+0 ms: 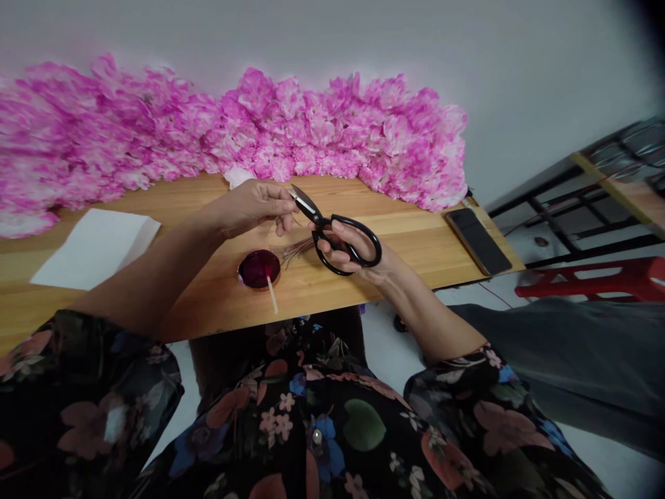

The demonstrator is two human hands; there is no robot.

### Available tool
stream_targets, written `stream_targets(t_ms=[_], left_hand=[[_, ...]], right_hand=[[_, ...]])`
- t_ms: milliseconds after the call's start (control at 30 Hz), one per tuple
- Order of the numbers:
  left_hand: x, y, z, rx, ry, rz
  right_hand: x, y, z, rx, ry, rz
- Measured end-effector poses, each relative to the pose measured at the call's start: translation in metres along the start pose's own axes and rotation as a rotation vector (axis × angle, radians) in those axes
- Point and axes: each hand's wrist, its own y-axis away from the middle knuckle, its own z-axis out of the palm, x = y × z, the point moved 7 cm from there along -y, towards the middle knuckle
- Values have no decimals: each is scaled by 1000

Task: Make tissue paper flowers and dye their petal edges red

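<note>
Black-handled scissors [317,220] are in my right hand [346,251], whose fingers pass through the handle loops. The blades point up and left, spread slightly, and their tips reach the fingertips of my left hand [264,206]. That hand is closed in a pinch; whatever is between its fingers is too small to make out. Below the scissors, a bundle of thin brown wire-like stems [296,249] lies on the table. Left of the stems sits a small round dish of dark magenta liquid [255,270], with a thin white stick [273,296] leaning over its near rim.
Pink and white artificial flowers [312,125] line the back of the wooden table [405,239]. White paper [96,249] lies at left, a phone [479,241] at the right end. Beyond are a red stool [597,281], a metal-framed rack and another person's trousered leg [566,346].
</note>
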Motion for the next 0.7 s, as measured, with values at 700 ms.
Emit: stream_targets(t_ms=[700], left_hand=[[8, -7, 2, 72, -30, 22]], right_hand=[[0, -1, 3, 74, 4, 41]])
